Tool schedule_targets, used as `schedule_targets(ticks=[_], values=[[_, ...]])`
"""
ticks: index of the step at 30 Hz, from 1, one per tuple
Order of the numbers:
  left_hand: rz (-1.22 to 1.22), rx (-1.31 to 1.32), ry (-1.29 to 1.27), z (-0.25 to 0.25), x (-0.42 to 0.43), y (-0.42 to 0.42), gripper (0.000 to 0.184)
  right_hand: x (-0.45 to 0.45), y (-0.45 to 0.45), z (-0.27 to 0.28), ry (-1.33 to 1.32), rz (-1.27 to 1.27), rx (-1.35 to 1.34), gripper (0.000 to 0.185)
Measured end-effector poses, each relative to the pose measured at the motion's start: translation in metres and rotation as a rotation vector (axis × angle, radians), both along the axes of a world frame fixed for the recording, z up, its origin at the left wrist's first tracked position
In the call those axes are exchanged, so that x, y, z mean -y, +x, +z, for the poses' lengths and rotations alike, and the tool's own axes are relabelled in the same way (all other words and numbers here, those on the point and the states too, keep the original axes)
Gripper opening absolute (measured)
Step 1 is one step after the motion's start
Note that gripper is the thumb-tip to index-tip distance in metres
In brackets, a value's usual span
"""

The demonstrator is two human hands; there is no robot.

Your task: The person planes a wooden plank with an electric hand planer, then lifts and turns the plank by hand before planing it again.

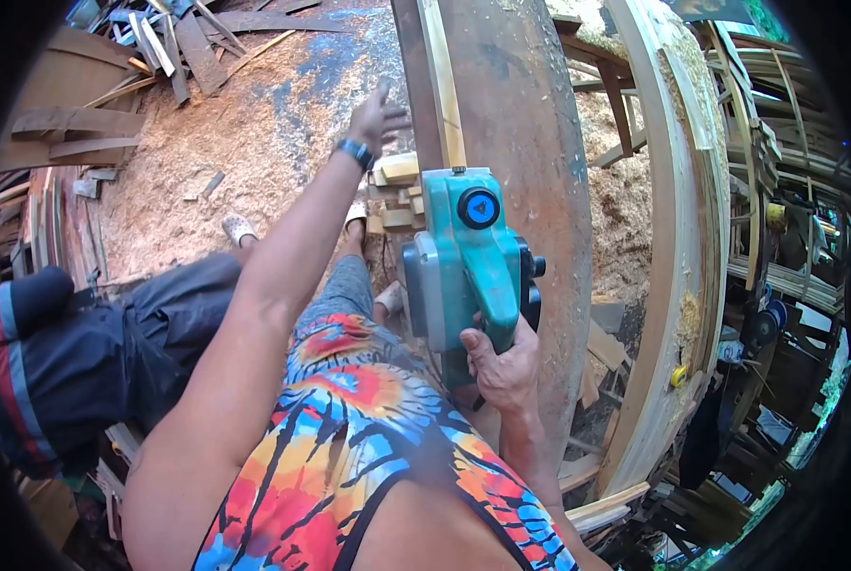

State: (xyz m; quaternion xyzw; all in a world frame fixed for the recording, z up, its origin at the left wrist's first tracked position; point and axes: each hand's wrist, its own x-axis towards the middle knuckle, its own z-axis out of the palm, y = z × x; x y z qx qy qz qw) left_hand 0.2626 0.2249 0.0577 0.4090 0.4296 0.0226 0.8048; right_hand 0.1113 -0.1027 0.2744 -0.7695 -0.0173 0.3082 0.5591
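Observation:
A teal power planer (478, 257) with a blue-and-black knob rests at the near end of a long narrow wood strip (442, 86), on a broad brown plank (530, 152). My right hand (506, 366) is wrapped round the planer's rear handle. My left hand (380, 119), with a dark wristband, is stretched out left of the strip, its fingers apart and holding nothing. Just below that hand, small wood blocks (399, 195) are stacked beside the plank.
At the left is another person in dark clothes (92, 352). Shavings (225, 171) cover the floor, with scrap boards (183, 48) at the upper left. A long thick timber (668, 238) stands to the right, bearing a yellow tape measure (678, 377).

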Motion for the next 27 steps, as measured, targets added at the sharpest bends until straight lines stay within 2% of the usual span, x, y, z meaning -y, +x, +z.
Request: schedule_targets(ticks=[1,3,4,6,7,12,16,18,19,20,21,23,25,27], values=[[0.021,0.109,-0.01,-0.042,-0.002,-0.007,0.05,-0.008,0.008,0.001,-0.009,-0.003,-0.002,0.052],[-0.293,-0.17,-0.046,-0.036,0.015,-0.029,0.038,-0.028,0.027,0.002,-0.002,-0.013,-0.023,0.052],[-0.933,-0.101,0.537,-0.078,0.022,-0.041,0.032,-0.04,0.037,0.004,0.006,-0.024,-0.037,0.052],[-0.943,0.134,0.372,-0.142,0.064,-0.082,0.033,-0.065,0.063,0.005,0.018,-0.033,-0.048,0.052],[-1.02,0.236,0.325,-0.145,0.079,-0.094,0.033,-0.078,0.077,0.005,0.02,-0.033,-0.049,0.051],[-1.469,0.491,0.112,-0.115,0.111,-0.139,0.032,-0.159,0.159,0.004,0.044,0.01,0.093,0.047],[-1.749,0.505,-0.071,-0.109,0.06,-0.129,0.032,-0.226,0.23,0.007,0.036,0.063,0.109,0.045],[-1.738,0.411,-0.173,-0.108,0.015,-0.113,0.033,-0.261,0.27,0.005,0.021,0.101,0.153,0.045],[-1.69,0.237,-0.247,-0.092,-0.013,-0.098,0.033,-0.282,0.291,0.005,0.014,0.109,0.17,0.043],[-1.492,0.283,-0.233,-0.106,-0.029,-0.099,0.034,-0.303,0.312,0.005,0.008,0.116,0.187,0.042],[-1.394,0.213,-0.239,-0.081,-0.054,-0.082,0.031,-0.325,0.333,0.009,0.027,0.119,0.184,0.04],[-1.112,0.155,-0.154,-0.109,-0.074,-0.082,0.03,-0.369,0.374,0.011,0.094,0.125,0.181,0.039],[-0.933,0.048,-0.036,-0.061,-0.1,-0.059,0.026,-0.41,0.418,0.001,0.034,0.12,0.278,0.049],[-0.704,0.171,-0.119,-0.09,-0.11,-0.056,0.021,-0.438,0.448,-0.004,0.022,0.112,0.333,0.049]])
